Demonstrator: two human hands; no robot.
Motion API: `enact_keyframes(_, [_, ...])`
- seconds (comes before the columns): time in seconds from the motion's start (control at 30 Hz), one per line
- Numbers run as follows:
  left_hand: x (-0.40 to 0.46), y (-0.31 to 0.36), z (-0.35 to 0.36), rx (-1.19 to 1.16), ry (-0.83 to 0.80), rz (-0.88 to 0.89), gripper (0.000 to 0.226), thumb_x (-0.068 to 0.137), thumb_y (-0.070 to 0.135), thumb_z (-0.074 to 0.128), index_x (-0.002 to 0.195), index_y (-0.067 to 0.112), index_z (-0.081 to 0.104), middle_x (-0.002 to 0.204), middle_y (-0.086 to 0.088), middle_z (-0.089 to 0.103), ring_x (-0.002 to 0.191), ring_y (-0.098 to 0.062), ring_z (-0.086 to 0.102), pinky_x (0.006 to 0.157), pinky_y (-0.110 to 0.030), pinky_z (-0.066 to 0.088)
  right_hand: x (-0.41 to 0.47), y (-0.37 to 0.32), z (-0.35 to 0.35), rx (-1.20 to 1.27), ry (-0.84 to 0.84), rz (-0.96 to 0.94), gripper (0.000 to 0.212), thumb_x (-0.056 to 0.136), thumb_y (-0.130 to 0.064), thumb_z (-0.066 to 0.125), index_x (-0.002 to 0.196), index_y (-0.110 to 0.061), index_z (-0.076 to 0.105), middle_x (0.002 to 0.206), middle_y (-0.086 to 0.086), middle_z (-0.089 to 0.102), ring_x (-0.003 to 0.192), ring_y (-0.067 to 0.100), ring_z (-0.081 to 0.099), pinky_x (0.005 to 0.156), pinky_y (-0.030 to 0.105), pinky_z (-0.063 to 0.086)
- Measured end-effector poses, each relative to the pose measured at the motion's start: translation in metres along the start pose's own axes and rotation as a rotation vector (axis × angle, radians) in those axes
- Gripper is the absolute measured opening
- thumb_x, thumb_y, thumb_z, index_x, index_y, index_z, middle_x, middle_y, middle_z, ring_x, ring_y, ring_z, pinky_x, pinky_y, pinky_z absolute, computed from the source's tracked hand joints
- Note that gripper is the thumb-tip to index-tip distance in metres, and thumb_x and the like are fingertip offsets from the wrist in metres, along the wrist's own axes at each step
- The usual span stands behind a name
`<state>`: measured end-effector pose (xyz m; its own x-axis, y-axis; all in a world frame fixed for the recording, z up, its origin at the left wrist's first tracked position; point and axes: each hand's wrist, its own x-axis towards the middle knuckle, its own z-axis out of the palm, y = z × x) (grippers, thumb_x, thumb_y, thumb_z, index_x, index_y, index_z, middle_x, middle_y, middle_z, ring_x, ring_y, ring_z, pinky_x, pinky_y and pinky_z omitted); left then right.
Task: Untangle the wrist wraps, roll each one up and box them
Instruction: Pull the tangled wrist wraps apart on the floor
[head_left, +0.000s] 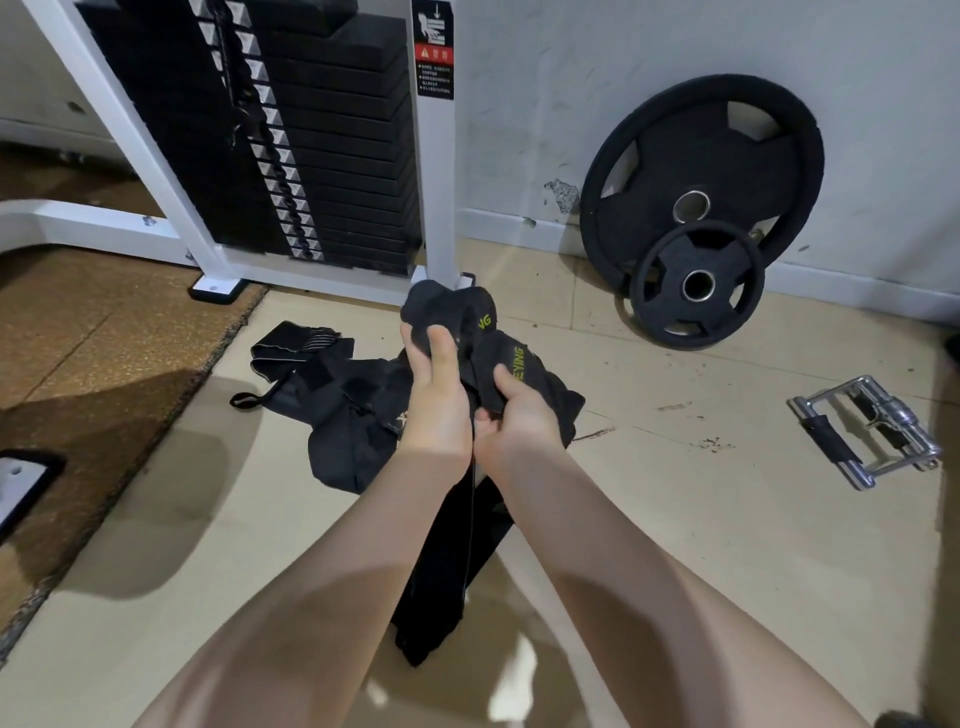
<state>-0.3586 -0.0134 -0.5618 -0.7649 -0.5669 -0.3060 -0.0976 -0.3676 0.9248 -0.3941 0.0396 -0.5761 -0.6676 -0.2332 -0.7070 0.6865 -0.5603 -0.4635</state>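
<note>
Both forearms reach forward from the bottom of the view and meet at the middle. The left hand (434, 384) is raised, fingers curled round the top of a black wrist wrap (511, 364) with yellow-green lettering, thumb laid up along the cloth. The right hand (514, 415) sits just beside it and slightly lower, thumb and fingers pinching the same wrap on its lettered part. The wrap's loose end hangs down between the wrists towards the floor (701, 545), which is pale tile with scuff marks; a brown mat (104, 332) covers the left side. Behind stands a white machine frame (439, 171) with a black weight stack (332, 156), and two black weight plates (701, 208) lean on the grey wall (597, 78) to the right. A chrome cable handle (867, 431) lies on the tile, well apart to the right. On the floor just beyond and below the hands lies a pile of black wraps (343, 410), one striped end spread out to the left.
</note>
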Motion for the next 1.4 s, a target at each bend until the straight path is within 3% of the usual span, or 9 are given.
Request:
enact_keyframes(0.13, [0.001, 0.0, 0.0, -0.08, -0.029, 0.106, 0.1, 0.065, 0.047, 0.073, 0.148, 0.045, 0.017, 0.138, 0.004, 0.053, 0.122, -0.017, 0.054, 0.106, -0.042, 0.042, -0.012, 0.009, -0.003, -0.442, 0.07, 0.068, 0.06, 0.075, -0.056, 0.071, 0.113, -0.01, 0.065, 0.084, -0.003, 0.06, 0.062, 0.01, 0.051, 0.061, 0.023, 0.051])
enact_keyframes(0.27, [0.009, 0.018, -0.009, -0.166, -0.043, 0.195, 0.078, 0.09, 0.018, 0.061, 0.152, 0.032, 0.015, 0.148, -0.007, 0.042, 0.129, -0.02, 0.05, 0.108, -0.044, 0.04, -0.032, -0.022, -0.028, -1.096, -0.261, 0.345, 0.094, 0.073, -0.089, 0.027, 0.075, -0.007, 0.075, 0.07, 0.006, 0.067, 0.068, 0.018, 0.06, 0.072, 0.028, 0.048])
enact_keyframes(0.37, [0.015, 0.033, -0.02, -0.128, -0.113, 0.301, 0.082, 0.09, 0.009, 0.055, 0.146, 0.053, 0.013, 0.154, -0.001, 0.033, 0.135, -0.018, 0.043, 0.111, -0.047, 0.035, -0.034, -0.054, -0.024, -1.543, -0.133, -0.269, 0.068, 0.087, -0.065, 0.044, 0.042, -0.014, 0.053, 0.047, 0.001, 0.054, 0.049, 0.015, 0.05, 0.059, 0.033, 0.04])
enact_keyframes(0.47, [0.018, 0.045, -0.025, -0.087, -0.184, 0.375, 0.079, 0.095, -0.005, 0.045, 0.145, 0.05, 0.019, 0.154, 0.001, 0.033, 0.133, -0.017, 0.046, 0.11, -0.047, 0.037, -0.031, -0.065, 0.001, -1.373, -0.192, -0.89, 0.017, 0.089, -0.035, 0.06, 0.084, -0.019, 0.057, 0.081, -0.004, 0.057, 0.078, 0.014, 0.053, 0.072, 0.03, 0.04])
enact_keyframes(0.73, [0.026, 0.07, -0.025, 0.049, -0.119, 0.484, 0.083, 0.089, 0.001, 0.051, 0.145, 0.054, 0.018, 0.152, 0.023, 0.02, 0.141, -0.002, 0.028, 0.115, -0.041, 0.03, -0.039, -0.041, 0.036, -1.48, -0.121, -1.127, 0.039, 0.089, -0.031, 0.063, 0.12, -0.013, 0.048, 0.106, -0.001, 0.046, 0.088, 0.018, 0.049, 0.075, 0.032, 0.04])
enact_keyframes(0.87, [0.032, 0.08, -0.018, -0.022, -0.127, 0.43, 0.052, 0.092, -0.009, 0.049, 0.127, 0.029, 0.051, 0.127, 0.007, 0.056, 0.114, -0.002, 0.057, 0.097, -0.025, 0.047, -0.039, -0.041, 0.052, -1.325, -0.279, -0.974, 0.048, 0.081, -0.034, 0.072, 0.117, -0.014, 0.048, 0.074, -0.008, 0.047, 0.068, 0.006, 0.047, 0.062, 0.019, 0.037])
enact_keyframes(1.0, [0.04, 0.087, -0.014, -0.174, -0.173, 0.213, 0.026, 0.093, -0.004, 0.052, 0.108, 0.014, 0.061, 0.1, -0.008, 0.07, 0.094, -0.021, 0.068, 0.084, -0.034, 0.056, -0.027, -0.05, 0.062, -1.422, -0.227, -1.019, 0.049, 0.075, -0.042, 0.076, 0.109, -0.019, 0.05, 0.096, -0.006, 0.046, 0.091, 0.012, 0.047, 0.074, 0.025, 0.039])
enact_keyframes(1.2, [0.049, 0.101, -0.003, -0.332, -0.192, 0.128, 0.031, 0.094, 0.031, 0.053, 0.122, 0.02, 0.059, 0.125, -0.013, 0.063, 0.115, -0.025, 0.061, 0.098, -0.04, 0.049, -0.016, -0.055, 0.059, -1.493, -0.374, -1.209, 0.025, 0.083, -0.018, 0.068, 0.072, -0.016, 0.045, 0.074, -0.007, 0.04, 0.072, 0.013, 0.039, 0.062, 0.028, 0.033])
enact_keyframes(1.4, [0.067, 0.104, -0.005, -0.144, -0.216, 0.217, 0.05, 0.095, -0.011, 0.039, 0.133, 0.019, 0.051, 0.115, -0.004, 0.066, 0.105, -0.017, 0.063, 0.086, -0.027, 0.054, -0.038, -0.1, 0.021, -1.15, -0.662, -0.615, 0.016, 0.092, -0.006, 0.058, 0.095, -0.021, 0.058, 0.08, -0.018, 0.07, 0.08, -0.001, 0.065, 0.071, 0.021, 0.051])
